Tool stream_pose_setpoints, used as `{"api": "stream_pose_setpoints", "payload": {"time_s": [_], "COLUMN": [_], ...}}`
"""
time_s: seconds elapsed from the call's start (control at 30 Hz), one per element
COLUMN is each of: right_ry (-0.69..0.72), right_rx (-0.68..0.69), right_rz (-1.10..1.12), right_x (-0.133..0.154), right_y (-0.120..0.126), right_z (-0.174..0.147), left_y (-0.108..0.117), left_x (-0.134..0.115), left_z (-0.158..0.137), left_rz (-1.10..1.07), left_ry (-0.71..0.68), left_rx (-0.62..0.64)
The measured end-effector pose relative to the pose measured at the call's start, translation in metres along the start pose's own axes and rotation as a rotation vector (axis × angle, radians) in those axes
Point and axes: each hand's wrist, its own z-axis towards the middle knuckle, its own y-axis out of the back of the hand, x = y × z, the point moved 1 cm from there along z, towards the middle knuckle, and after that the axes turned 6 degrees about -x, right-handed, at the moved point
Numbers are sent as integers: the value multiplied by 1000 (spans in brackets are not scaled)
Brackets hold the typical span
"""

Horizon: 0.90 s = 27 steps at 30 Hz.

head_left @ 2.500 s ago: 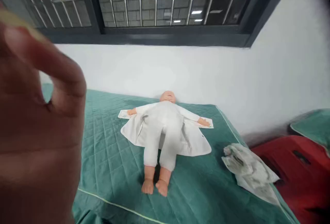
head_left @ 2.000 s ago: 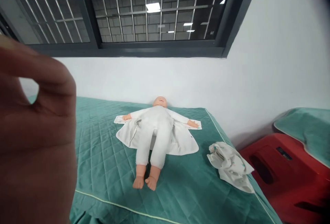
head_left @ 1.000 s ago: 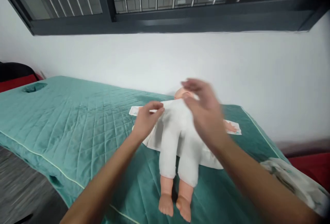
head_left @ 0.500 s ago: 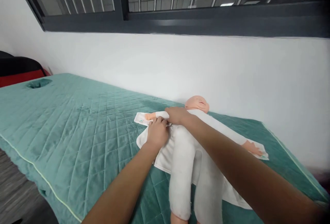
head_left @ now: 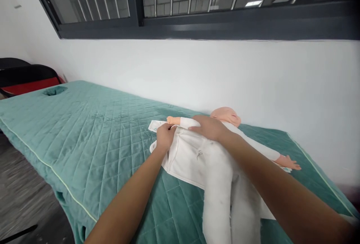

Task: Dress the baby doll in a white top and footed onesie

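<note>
A baby doll [head_left: 218, 195] with a white cloth body and limbs lies on its back, head toward the wall. Beneath it is spread a white baby garment [head_left: 187, 161], its hem and one sleeve showing at the left. My left hand [head_left: 165, 137] is closed, pinching the garment's fabric just below the doll's small hand [head_left: 173, 120]. Over the doll's upper arm and chest, my right hand [head_left: 209, 127] grips the arm near the shoulder. The doll's other hand [head_left: 288, 161] sticks out at the right. My right hand and forearm hide part of the torso.
A green quilted cover [head_left: 112, 154] lies over the bed, with a face hole [head_left: 54, 91] at its far left end. Black and red chairs [head_left: 30, 81] stand beyond that end. The white wall [head_left: 180, 71] and a barred window run along the back.
The doll has shifted right in view and its left-side arm now lies above the sleeve. My left hand has moved to the fabric edge below it. More of the garment shows.
</note>
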Motion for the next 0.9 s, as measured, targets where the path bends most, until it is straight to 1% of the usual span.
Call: {"api": "stream_pose_setpoints", "payload": {"time_s": [0.13,0.23,0.33,0.63,0.9], "right_ry": [32,36,30,-27,-14], "right_rx": [-37,-77,-81,-102,-91], "right_rz": [-44,-93,-111,-207,-233], "right_x": [-6,-4,0,4,9], "right_y": [-5,-10,-11,-10,-13], "right_z": [-10,-16,-19,-23,-23], "left_y": [5,9,12,16,14], "left_x": [3,4,4,2,3], "left_z": [2,4,4,1,0], "left_rz": [-41,-81,-131,-317,-345], "left_ry": [46,64,86,189,213], "left_rx": [40,74,79,31,-45]}}
